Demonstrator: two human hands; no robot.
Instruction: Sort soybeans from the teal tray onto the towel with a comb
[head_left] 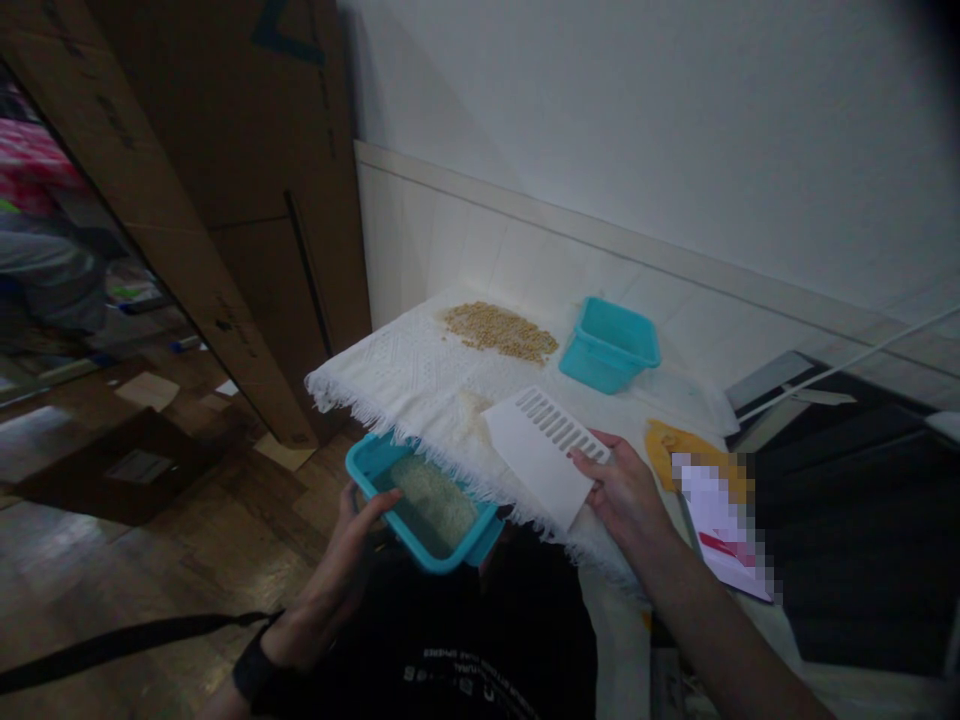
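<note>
My left hand (352, 540) grips the near left rim of a teal plastic tub (442, 562), its thumb over the edge. Pale rice-like grains (435, 500) cover part of the tub's floor. The tub is just below the table's fringed edge, which hides its far side. In my right hand (619, 490) is a flat white card (525, 455) with a row of slots along one side, pinched at its right end and slanting over the cloth. Beside the card's left corner lies a small patch of fine pale grains (474, 412) on the cloth.
A white fringed cloth (390, 365) covers the table. On it are a heap of tan beans or pellets (499, 330) and a second teal tub (607, 370). To the right lie a yellow-orange packet (660, 455) and dark panels (862, 540). Tall cardboard (255, 200) stands at left.
</note>
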